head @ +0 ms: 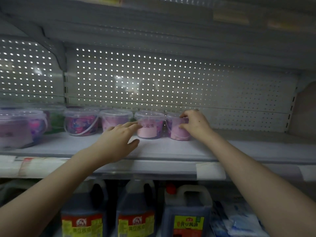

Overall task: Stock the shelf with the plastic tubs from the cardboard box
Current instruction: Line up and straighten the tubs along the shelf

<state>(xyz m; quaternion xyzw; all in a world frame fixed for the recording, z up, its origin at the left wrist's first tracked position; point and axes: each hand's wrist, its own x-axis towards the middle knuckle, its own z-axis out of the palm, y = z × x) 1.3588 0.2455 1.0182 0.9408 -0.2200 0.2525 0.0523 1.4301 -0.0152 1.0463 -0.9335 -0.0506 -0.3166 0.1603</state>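
Pegboard (pixel 171 79) backs shelf (pixel 239 151); right hand (pixel 196 124) grips end tub (pixel 176 132); left hand (pixel 118 139), grip slack, beside neighbouring tub (pixel 150 130); jugs (pixel 136 211) below.

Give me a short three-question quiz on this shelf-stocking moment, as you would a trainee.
1. True or false: the right hand grips the rightmost tub in the row.
2. Pick one. Below the tubs' shelf stand: A) dark jugs; B) cereal boxes; C) tin cans.
3. Fill the gap: the left hand holds nothing, and its fingers are ___ (straight or curled).

Key: 1 true; 2 A; 3 straight.
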